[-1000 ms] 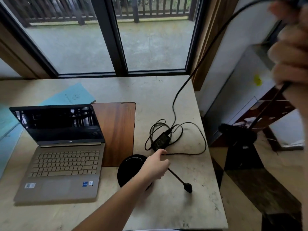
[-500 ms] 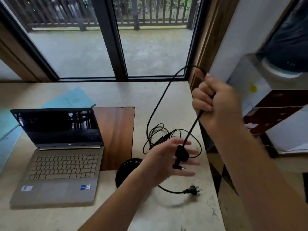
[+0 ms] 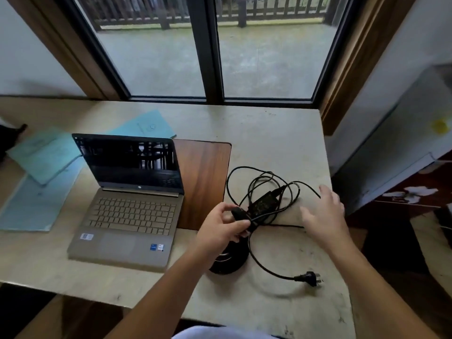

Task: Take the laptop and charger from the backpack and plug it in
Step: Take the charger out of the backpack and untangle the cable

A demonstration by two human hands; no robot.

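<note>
- Pale stone counter (image 3: pixel 269 133) runs beneath a dark-framed window (image 3: pixel 210 50) that looks out on a wet terrace with a railing
- Teal paper folders (image 3: pixel 46 155) lie far to the left of the left hand, spread flat, one sheet partly tucked behind the laptop
- Open laptop (image 3: pixel 129 206) sits left of the left hand, screen dark and upright, keyboard facing the person, its right rear corner over a brown wooden board (image 3: pixel 205 182)
- Left hand (image 3: pixel 221 231) is over the counter's front middle, its thumb and fingers curled round a small black connector (image 3: pixel 238 214) at the end of the charger's thin cable
- Round black disc (image 3: pixel 230 263) lies directly beneath the left hand and forearm, mostly hidden
- Charger brick (image 3: pixel 265 203) rests on the counter just up and right of the left hand, between the two hands, with its black cable (image 3: pixel 244 172) looped loosely around it
- Wall plug (image 3: pixel 309 278) lies loose on the counter, below the right hand and nearer the front edge, at the end of the thicker cord
- Right hand (image 3: pixel 322 214) hovers to the right of the brick, fingers spread and relaxed, gripping nothing, slightly blurred
- White cabinet (image 3: pixel 401 143) stands beyond the counter's right edge, past the right hand
</note>
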